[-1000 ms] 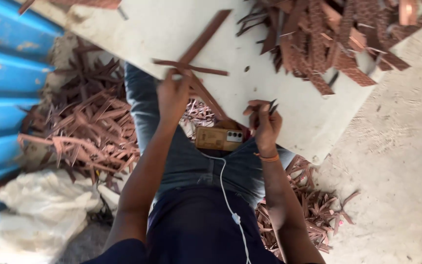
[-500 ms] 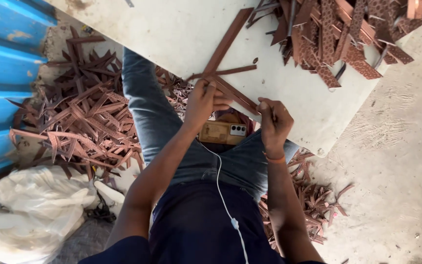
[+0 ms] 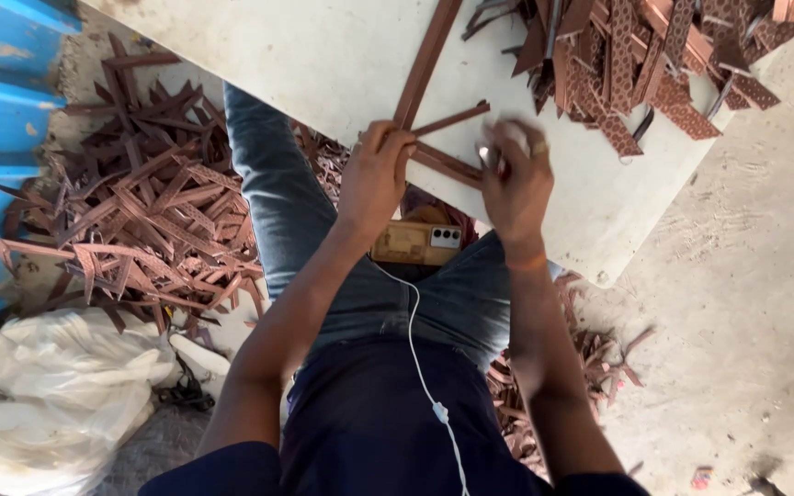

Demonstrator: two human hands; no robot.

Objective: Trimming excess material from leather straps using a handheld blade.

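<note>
At the frame's upper centre, the left hand (image 3: 374, 179) pins crossed brown strips (image 3: 434, 138) on the white desk (image 3: 323, 64), fingers closed, while the right hand (image 3: 516, 174) grips a small blurred tool, seemingly mid-fastening.

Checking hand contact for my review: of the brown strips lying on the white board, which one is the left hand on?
The long plain strip running up to the board's far edge; the left hand presses its near end. The patterned strips lie piled apart, untouched.
</note>
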